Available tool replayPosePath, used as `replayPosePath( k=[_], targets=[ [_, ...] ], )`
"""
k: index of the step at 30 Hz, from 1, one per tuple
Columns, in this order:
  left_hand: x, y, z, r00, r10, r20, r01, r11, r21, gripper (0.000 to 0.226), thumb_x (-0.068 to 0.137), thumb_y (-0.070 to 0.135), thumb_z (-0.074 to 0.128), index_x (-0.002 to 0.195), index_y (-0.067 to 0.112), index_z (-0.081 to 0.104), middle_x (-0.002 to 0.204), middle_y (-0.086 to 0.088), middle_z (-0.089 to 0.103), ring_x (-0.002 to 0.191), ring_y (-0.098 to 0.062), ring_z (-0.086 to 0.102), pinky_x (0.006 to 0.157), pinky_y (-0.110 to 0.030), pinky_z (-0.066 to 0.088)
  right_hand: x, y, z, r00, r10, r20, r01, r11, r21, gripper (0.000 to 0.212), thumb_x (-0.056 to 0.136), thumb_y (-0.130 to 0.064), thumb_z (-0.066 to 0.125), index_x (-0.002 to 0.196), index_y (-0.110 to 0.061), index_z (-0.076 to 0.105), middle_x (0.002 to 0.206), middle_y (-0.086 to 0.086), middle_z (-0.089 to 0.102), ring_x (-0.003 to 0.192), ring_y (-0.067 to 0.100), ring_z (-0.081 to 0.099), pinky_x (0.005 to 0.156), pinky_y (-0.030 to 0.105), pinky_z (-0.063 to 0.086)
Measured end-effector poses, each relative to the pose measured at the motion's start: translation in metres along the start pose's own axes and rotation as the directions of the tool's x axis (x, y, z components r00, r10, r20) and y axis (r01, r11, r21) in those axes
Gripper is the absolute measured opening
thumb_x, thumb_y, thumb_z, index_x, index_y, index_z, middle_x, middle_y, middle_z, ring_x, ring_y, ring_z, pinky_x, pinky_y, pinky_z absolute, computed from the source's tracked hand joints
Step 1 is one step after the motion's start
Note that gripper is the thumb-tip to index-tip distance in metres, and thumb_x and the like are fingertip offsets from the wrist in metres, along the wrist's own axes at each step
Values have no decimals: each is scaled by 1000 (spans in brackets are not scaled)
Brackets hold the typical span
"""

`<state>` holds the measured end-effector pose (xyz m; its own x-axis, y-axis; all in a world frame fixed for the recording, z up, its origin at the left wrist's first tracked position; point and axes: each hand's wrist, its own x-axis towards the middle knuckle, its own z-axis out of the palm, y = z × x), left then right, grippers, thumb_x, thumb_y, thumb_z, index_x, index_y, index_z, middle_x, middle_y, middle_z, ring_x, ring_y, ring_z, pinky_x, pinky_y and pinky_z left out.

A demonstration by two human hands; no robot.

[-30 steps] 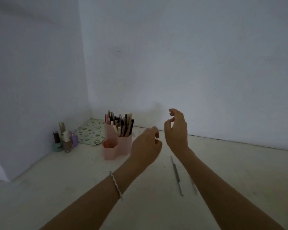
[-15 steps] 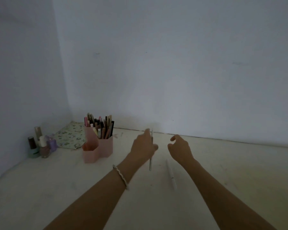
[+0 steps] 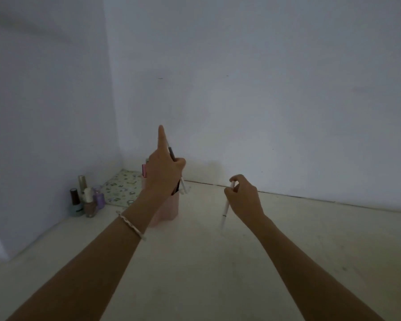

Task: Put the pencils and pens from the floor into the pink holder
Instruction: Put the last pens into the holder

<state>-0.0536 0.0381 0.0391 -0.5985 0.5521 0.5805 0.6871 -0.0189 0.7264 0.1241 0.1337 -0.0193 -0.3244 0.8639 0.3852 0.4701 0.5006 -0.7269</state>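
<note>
The pink holder (image 3: 169, 208) stands on the floor near the corner, mostly hidden behind my left hand (image 3: 163, 172). That hand is directly over the holder, index finger pointing up, gripping a thin grey pen (image 3: 183, 185) whose lower end dips toward the holder's opening. Other pens in the holder are barely visible beside the hand. To the right, my right hand (image 3: 243, 198) is raised off the floor, pinching a white pen (image 3: 226, 208) that hangs nearly upright, tip down.
Several nail polish bottles (image 3: 86, 200) cluster at the left wall. A patterned pouch (image 3: 122, 187) lies flat in the corner behind the holder. White walls close in at the back and left; pale floor stretches to the right and front.
My left hand carried the grey pen left and up over the holder. My right hand picked the white pen off the floor and lifted it.
</note>
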Motion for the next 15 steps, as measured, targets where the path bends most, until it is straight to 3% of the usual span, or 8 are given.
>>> replayPosePath(
  k=[3, 8, 10, 12, 15],
  targets=[
    [17, -16, -16, 999, -15, -35, 14, 999, -44, 92, 80, 9, 65, 153, 27, 12, 68, -2, 59, 59, -19, 63, 57, -23, 56, 4, -17, 5, 991, -102, -84, 115, 978, 174, 20, 88, -9, 53, 104, -21, 53, 60, -5, 50, 44, 4, 42, 40, 15, 38],
    [20, -35, -15, 989, 58, -138, -75, 990, -121, 87, 79, 4, 65, 146, 35, 20, 68, 6, 58, 57, -9, 62, 52, -15, 54, 2, -29, 16, 966, -198, -167, 240, 929, 281, 25, 88, -8, 52, 102, -29, 53, 56, -10, 42, 46, 4, 37, 44, 15, 37],
    [16, -41, -12, 977, 166, -134, -173, 984, -43, 86, 81, 5, 65, 145, 38, 19, 71, 5, 58, 60, -9, 61, 55, -17, 53, 2, -30, 19, 954, -218, -207, 274, 915, 297, 28, 88, -8, 50, 103, -31, 52, 54, -11, 41, 47, 5, 37, 46, 14, 37],
    [8, -47, -7, 966, 255, -44, -251, 965, 75, 80, 84, 5, 64, 145, 35, 22, 74, 1, 58, 61, -12, 59, 58, -23, 53, 1, -31, 21, 946, -220, -238, 290, 901, 321, 30, 88, -8, 49, 105, -33, 51, 55, -11, 41, 48, 4, 37, 47, 12, 36],
    [-5, -55, -3, 923, 381, 60, -378, 862, 337, 39, 84, 8, 60, 123, 15, 56, 86, -4, 59, 70, -19, 57, 67, -37, 53, 0, -34, 25, 931, -233, -282, 324, 883, 339, 32, 90, -7, 49, 109, -33, 47, 59, -5, 44, 50, 5, 41, 48, 11, 37]
  ],
)
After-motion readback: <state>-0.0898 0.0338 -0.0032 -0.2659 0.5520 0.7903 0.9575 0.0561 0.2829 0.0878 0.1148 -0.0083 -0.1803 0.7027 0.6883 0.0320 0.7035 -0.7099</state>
